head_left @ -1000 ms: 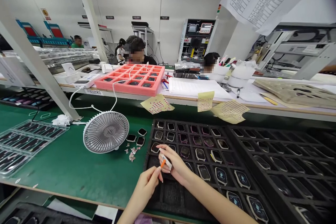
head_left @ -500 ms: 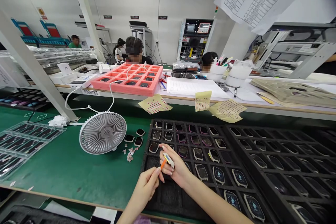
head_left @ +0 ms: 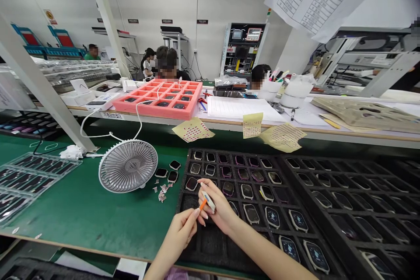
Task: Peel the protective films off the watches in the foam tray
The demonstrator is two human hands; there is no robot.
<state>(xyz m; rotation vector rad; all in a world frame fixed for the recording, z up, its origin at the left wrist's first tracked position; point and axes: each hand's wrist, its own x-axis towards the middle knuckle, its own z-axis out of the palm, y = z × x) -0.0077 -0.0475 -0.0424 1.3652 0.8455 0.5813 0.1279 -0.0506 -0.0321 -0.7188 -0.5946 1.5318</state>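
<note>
Nearest, the left hand (head_left: 182,227) has a narrow grip: thumb and finger pinch an orange stick (head_left: 203,204), whose upper end comes to the side of a pale watch (head_left: 209,201). Whether the two really touch, I cannot tell. This watch is tilted in the right hand (head_left: 219,205), whose grip is closed around it, with the fingers behind and below. Both hands are above the near left part of a black tray (head_left: 213,245), which lies on the green bench (head_left: 82,218). In its compartments lie many watches (head_left: 252,213), with pale or purple frames; several of the nearer ones show a lit face. Just to the right is a second black tray (head_left: 328,223), also with watches.

To the left of the hands, three loose watches (head_left: 173,176) and some small pieces (head_left: 162,192) lie near a grey fan (head_left: 128,166). At the far left is a clear tray (head_left: 42,194) holding dark parts.

Behind the bench runs a shelf (head_left: 226,123), with yellow papers (head_left: 252,126) hanging from its edge. It carries a pink tray (head_left: 154,111) with dark watches, white sheets (head_left: 243,109) and a white pot (head_left: 271,92) of pens. Farther, some people (head_left: 167,63) sit, and a machine (head_left: 243,48) stands before the wall.
</note>
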